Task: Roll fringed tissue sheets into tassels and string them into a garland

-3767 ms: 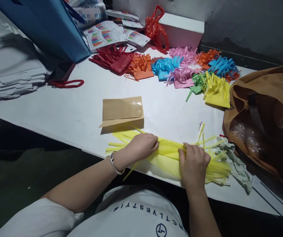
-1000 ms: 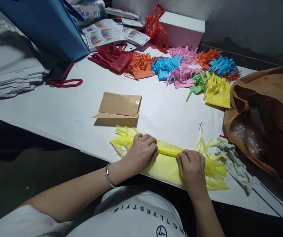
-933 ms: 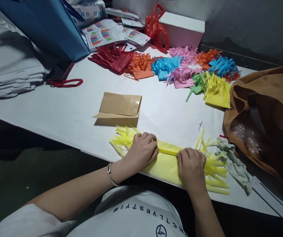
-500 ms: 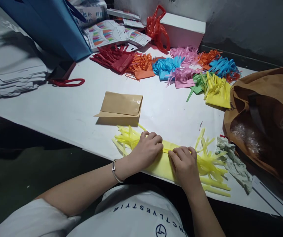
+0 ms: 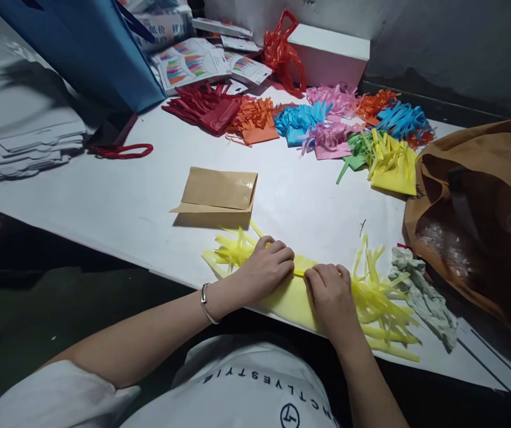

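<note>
A sheet of yellow tissue paper [image 5: 288, 303] with fringed ends lies along the front edge of the white table. My left hand [image 5: 267, 267] is closed on its middle, fingers curled over a narrow rolled fold. Close beside it, my right hand [image 5: 332, 294] pinches the same fold with thumb and fingers. Between the two hands a short stretch of the roll shows. Loose yellow strips spread out past both hands. Beyond my left hand sits a folded brown paper piece [image 5: 219, 189].
Fringed paper bundles, among them a yellow one [image 5: 393, 172] and a dark red one [image 5: 208, 110], line the back. A brown bag [image 5: 473, 154] stands right, near a crumpled pale cloth [image 5: 422, 294]. A blue bag [image 5: 99, 53] and stacked white packets [image 5: 18, 119] are left.
Both hands stay on the fold and have shifted only slightly. The fringe strips at both ends of the yellow paper have moved a little.
</note>
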Tool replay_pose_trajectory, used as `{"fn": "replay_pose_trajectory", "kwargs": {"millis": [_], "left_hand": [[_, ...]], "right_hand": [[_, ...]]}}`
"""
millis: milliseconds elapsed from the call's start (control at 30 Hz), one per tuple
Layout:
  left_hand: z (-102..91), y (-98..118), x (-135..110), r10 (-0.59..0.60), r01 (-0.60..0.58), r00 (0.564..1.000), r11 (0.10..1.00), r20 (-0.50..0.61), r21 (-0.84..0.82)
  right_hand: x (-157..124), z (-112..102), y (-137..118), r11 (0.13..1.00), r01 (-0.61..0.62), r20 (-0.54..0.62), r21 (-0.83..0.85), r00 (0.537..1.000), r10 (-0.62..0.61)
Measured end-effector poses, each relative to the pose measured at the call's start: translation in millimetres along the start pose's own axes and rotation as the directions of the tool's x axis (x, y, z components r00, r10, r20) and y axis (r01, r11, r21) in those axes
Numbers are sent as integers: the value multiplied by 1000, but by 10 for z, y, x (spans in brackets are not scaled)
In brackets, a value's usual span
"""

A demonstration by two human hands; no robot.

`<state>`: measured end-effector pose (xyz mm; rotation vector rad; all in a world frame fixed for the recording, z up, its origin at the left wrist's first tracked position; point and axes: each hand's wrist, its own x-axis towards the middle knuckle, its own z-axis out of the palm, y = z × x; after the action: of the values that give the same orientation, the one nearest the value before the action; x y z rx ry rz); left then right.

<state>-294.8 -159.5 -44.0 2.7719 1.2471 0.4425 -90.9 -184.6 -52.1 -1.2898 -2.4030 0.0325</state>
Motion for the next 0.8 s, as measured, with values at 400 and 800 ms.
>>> {"fn": "replay_pose_trajectory", "kwargs": {"millis": [400, 800], "left_hand": [[-141, 199, 255, -231, 222, 962, 972, 144, 76], [-106, 281, 218, 173, -190, 980, 961, 100, 201]], "right_hand": [[-118, -101, 117, 957, -280, -35, -78, 960, 279], [-48, -126, 75, 976, -220, -42, -9, 975, 219]]}}
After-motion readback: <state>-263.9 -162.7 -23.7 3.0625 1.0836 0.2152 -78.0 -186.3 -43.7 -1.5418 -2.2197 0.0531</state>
